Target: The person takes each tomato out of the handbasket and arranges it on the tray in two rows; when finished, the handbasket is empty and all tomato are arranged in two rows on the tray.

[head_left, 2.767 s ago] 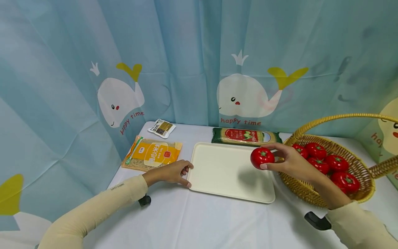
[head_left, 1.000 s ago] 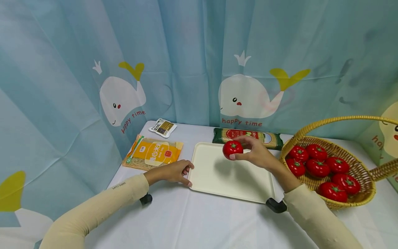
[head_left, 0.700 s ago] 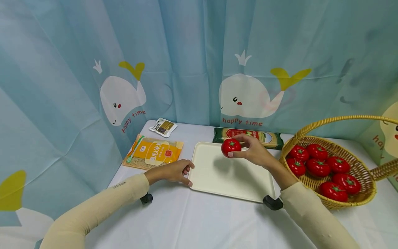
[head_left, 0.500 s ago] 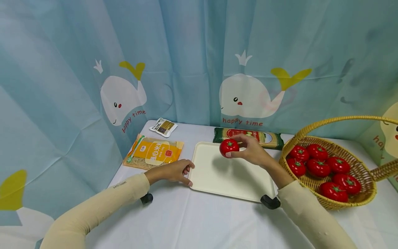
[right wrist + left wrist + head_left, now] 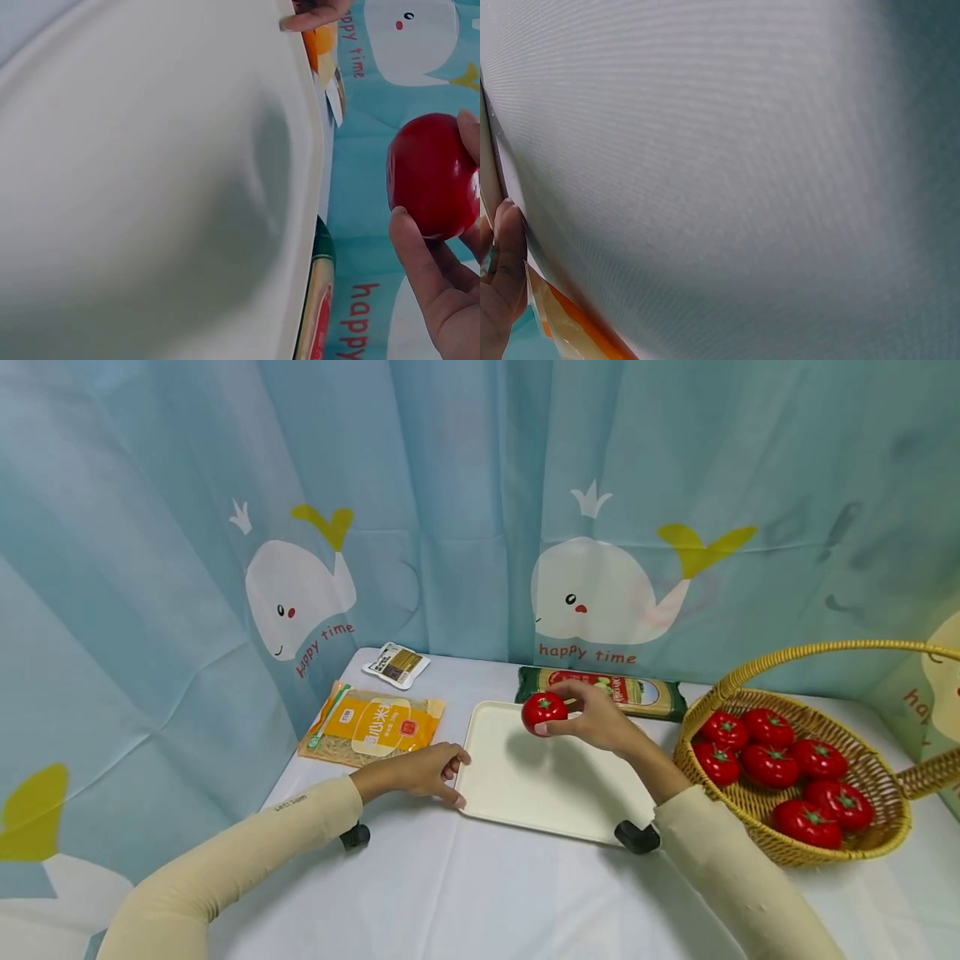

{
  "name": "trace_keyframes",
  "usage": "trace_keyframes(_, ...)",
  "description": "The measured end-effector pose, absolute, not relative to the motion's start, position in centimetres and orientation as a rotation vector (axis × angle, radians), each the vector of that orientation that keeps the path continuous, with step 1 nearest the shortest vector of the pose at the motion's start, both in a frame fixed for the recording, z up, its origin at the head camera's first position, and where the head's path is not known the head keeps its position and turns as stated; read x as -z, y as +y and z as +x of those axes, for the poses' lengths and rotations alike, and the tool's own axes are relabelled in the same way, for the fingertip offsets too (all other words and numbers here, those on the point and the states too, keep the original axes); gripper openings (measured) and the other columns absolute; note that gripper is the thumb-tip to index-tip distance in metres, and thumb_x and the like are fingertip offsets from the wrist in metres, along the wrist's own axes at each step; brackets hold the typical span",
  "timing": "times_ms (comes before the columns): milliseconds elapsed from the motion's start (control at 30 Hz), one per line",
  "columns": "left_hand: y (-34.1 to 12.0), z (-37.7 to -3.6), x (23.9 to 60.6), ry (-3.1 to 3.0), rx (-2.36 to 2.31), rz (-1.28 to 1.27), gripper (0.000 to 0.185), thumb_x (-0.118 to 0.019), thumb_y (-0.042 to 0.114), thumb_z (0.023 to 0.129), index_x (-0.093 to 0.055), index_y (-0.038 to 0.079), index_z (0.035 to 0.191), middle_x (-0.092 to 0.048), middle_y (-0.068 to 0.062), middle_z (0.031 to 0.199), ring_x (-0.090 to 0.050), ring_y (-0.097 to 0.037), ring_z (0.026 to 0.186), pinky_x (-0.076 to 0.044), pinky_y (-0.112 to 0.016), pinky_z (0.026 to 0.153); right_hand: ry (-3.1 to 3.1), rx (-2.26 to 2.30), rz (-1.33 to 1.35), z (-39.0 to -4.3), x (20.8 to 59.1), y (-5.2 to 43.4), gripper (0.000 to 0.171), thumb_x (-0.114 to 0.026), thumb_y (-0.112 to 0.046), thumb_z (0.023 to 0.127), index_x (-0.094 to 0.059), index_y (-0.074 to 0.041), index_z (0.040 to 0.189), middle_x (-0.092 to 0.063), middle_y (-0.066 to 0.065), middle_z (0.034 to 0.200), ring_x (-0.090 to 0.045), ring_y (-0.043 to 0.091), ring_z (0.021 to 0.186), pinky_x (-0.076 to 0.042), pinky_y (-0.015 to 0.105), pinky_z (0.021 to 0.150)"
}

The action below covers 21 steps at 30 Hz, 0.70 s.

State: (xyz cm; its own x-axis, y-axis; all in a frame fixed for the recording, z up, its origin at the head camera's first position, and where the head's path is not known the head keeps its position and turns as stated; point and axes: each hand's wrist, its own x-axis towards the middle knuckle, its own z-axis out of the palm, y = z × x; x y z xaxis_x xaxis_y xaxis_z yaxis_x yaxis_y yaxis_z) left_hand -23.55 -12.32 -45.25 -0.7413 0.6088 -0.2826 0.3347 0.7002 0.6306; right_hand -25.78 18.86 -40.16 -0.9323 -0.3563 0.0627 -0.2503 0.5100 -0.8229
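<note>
From the head view, the right hand holds a red tomato in its curled fingertips above the far part of the cream tray, near the tray's back rim and just in front of the green noodle packet. The left hand rests at the tray's near left corner, thumb and fingers lightly curled against the rim. If the tomato is let go from this height, it could well roll, since the tray floor is smooth and the rim is low; it might run off toward the orange packet. The wicker basket with more tomatoes sits to the right, well clear. The left wrist view shows mostly white cloth, with fingertips beside the tray edge; how firmly they press I cannot tell, so the tray may slide if bumped. In the right wrist view the tomato is pinched between thumb and fingers with clear air over the tray; the grip is at the fingertips only, and a glossy skin could slip early.
</note>
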Motion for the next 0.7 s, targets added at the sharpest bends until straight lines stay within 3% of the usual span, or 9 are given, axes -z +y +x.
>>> trace_keyframes(700,-12.3,-23.7,45.2,2.429,-0.764,0.701,0.065,-0.088,0.024,0.079,-0.053,0.002,0.129,-0.053,-0.003,0.099,-0.048,-0.013,0.091,-0.042,-0.026,0.082,2.574,1.364,-0.494,-27.9,41.5,17.4,0.065,-0.082,-0.024,0.083,-0.055,-0.005,0.139,-0.057,0.020,0.134,-0.060,0.038,0.113,-0.058,0.041,0.086)
